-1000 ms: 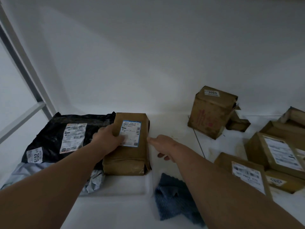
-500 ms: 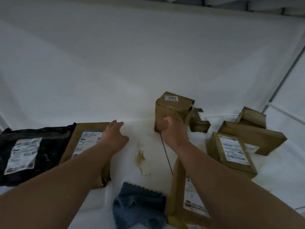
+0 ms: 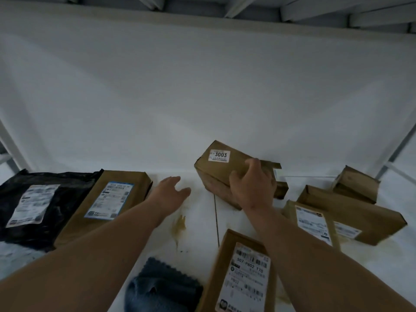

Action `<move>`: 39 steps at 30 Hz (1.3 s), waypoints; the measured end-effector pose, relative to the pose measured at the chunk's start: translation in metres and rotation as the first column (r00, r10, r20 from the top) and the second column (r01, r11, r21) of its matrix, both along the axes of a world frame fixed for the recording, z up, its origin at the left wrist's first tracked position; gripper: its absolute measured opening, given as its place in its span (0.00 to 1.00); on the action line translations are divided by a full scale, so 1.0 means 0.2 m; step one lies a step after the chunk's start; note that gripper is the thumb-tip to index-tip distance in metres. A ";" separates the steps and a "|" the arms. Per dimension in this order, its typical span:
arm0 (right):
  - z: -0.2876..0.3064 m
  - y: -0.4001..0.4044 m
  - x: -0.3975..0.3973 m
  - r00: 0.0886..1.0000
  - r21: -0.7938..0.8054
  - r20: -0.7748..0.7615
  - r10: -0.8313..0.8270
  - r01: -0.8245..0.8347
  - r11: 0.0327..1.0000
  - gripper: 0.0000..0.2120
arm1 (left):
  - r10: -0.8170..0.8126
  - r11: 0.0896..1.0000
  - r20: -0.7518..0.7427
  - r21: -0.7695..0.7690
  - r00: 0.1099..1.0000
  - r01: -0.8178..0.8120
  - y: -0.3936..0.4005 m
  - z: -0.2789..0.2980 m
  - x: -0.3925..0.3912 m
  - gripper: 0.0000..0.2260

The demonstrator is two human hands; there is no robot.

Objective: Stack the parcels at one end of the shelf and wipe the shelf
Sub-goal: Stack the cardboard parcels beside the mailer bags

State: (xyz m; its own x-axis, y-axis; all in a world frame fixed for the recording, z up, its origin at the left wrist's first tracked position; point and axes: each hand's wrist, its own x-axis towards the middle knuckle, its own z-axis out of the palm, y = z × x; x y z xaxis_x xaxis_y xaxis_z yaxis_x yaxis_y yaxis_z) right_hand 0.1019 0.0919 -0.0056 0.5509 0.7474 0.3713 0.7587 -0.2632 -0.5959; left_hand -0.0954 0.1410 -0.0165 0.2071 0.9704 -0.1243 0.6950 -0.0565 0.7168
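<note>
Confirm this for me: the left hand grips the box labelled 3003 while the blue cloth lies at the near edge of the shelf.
Not quite. In the head view it is the right hand that grips the box labelled 3003; the left hand is open and holds nothing. The blue cloth does lie at the near edge of the shelf.

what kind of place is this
Probably a parcel storage or pickup room: a white metal shelf holding labelled cardboard parcels, one tagged 3003, and a black mailer bag.

Plain white back wall (image 3: 202, 91), evenly and dimly lit; pale slats (image 3: 315, 7) overhead; white frame posts (image 3: 403, 140) at both sides.
</note>
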 end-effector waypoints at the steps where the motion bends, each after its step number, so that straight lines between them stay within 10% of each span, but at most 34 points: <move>1: 0.00 -0.01 0.01 0.997 0.064 -0.066 -0.038 0.042 0.997 0.22 | 0.035 0.999 0.056 -0.026 0.998 -0.034 -0.01 0.00 0.02 0.27; 5: -0.02 -0.01 0.07 0.918 0.091 -0.372 -0.137 0.183 0.979 0.24 | 0.187 0.976 0.289 -0.160 0.939 -0.145 -0.04 0.00 0.08 0.27; 11: -0.07 -0.03 0.04 0.617 -0.239 -0.787 -0.008 -0.294 0.925 0.32 | 0.385 0.876 0.436 -0.449 0.814 -0.174 -0.08 0.03 0.11 0.20; 15: -0.10 -0.03 -0.01 0.648 -0.207 -0.762 0.000 -0.243 0.948 0.24 | 0.369 0.849 0.385 -0.511 0.846 -0.138 -0.12 -0.02 0.09 0.20; 22: -0.06 0.00 -0.02 0.404 0.002 -0.914 0.046 -0.109 0.994 0.13 | 0.377 0.887 0.496 -0.436 0.782 -0.151 -0.12 -0.01 0.02 0.10; 39: -0.02 -0.06 -0.21 0.213 0.136 -0.952 0.220 -0.349 0.927 0.16 | 0.353 0.927 0.629 -0.335 0.693 -0.169 -0.18 0.10 -0.22 0.10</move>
State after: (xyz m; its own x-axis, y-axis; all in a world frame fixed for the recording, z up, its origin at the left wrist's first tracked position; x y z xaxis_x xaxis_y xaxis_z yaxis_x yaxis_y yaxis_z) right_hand 0.0594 0.0793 -0.0096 0.1952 0.9269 -0.3204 -0.2899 -0.2576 -0.9217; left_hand -0.1402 0.1047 0.0036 0.0668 0.9572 -0.2816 -0.0118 0.2830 0.9590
